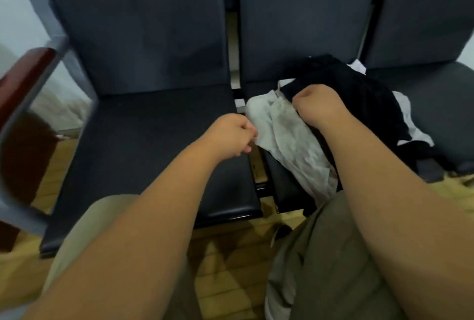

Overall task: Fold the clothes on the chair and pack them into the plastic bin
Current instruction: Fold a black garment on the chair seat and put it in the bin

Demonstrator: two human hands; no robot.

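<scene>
The clothes sit heaped on the middle seat [287, 186] of a row of black padded chairs, and both hands are in among them; the left hand [233, 137] is closed up tight, fingers curled and pinching the near edge of the white garment [289, 140] right at the gap between two seats; the right hand [318, 106] is balled into a fist further back, knuckles up, fingers dug into the edge of the black garment [359, 99] where it overlaps the white one; both forearms are bare and stretched forward.

The left seat [154, 140] lies beside the pile, dark and slightly glossy; a grey metal frame with a reddish-brown armrest [23, 81] closes off the row at the left, blurred; a pale wall [15, 11] shows behind it; yellowish wooden flooring [225, 263] runs underneath; the person's khaki shorts [333, 255] fill the bottom of the view.

The white garment is crumpled and thin, trailing from the seat's left edge down over its front; the black one is a loose mound behind it, with more white cloth poking out at its back and right side.
</scene>
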